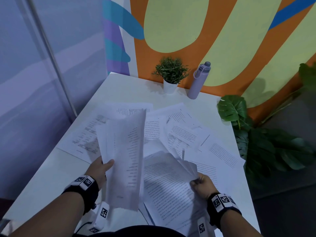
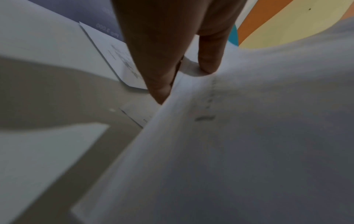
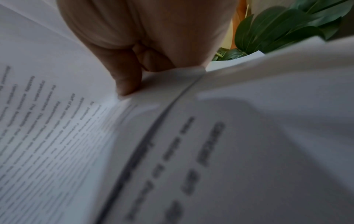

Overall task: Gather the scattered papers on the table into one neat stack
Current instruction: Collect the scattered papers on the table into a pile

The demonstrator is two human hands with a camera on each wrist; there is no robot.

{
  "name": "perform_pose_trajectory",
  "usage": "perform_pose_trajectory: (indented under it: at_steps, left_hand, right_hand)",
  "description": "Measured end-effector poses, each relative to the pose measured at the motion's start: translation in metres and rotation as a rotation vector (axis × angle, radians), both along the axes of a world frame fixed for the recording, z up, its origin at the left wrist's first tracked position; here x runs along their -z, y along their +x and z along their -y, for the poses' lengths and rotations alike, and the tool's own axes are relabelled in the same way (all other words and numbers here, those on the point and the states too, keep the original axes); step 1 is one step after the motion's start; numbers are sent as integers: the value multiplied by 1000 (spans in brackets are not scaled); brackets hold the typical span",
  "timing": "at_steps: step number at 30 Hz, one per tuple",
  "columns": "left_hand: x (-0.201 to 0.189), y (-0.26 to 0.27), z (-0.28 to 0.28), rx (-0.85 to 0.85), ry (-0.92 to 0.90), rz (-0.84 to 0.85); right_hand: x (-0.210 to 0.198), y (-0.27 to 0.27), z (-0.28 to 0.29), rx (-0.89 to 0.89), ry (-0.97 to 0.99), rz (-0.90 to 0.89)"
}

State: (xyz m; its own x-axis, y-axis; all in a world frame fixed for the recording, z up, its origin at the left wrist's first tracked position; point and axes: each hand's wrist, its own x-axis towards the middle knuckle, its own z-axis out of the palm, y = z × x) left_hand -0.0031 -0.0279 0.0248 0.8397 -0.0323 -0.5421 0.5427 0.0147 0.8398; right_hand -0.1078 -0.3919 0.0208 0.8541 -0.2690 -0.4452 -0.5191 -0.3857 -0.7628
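Note:
Printed white papers lie scattered and overlapping across the white table. My left hand grips a lifted bundle of sheets by its left edge, thumb on top; in the left wrist view my left hand pinches the same sheets. My right hand pinches the corner of a bent pile of printed pages at the near right. The right wrist view has my right hand closed on those pages.
A small potted plant and a lilac water bottle stand at the table's far edge by the painted wall. Large green leaves crowd the table's right side. Bare table surface shows at the near left.

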Motion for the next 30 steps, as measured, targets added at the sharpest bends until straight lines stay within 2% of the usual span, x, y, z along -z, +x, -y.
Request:
perform_pose_trajectory:
  at_steps: [5,7,10,12,13,15,16,18,20,22,25,28,30]
  left_hand:
    - [17,4,-1,12,-199,-171]
    - [22,1,3,-11,-180,-225]
    - [31,-2,6,-1,-63,-259]
    - [32,1,4,-21,60,-181]
    - [28,2,0,-20,187,-126]
    - [18,6,-11,-46,504,-73]
    - [13,7,-16,-86,587,-59]
    - [5,6,-25,-185,618,-11]
    - [4,6,-32,-226,652,9]
    - [5,4,-38,-129,710,-13]
    - [8,-3,-35,49,732,-90]
    - [9,-15,-21,200,687,-115]
    - [8,-22,-11,263,643,-111]
  right_hand:
    - [-1,1,-1,-40,37,5]
    - [2,3,-2,-51,34,4]
    - [0,6,-5,-66,16,-17]
    - [0,8,-4,-53,-11,-34]
    - [1,9,-1,-32,-31,-38]
    - [4,8,10,64,-93,-29]
    - [3,7,15,127,-138,-32]
    - [3,5,29,266,-170,-21]
    - [1,7,36,402,-69,1]
    - [-5,13,40,485,3,49]
    - [-13,26,35,493,80,106]
    - [-11,37,15,427,181,125]
    - [-6,41,-6,355,151,98]
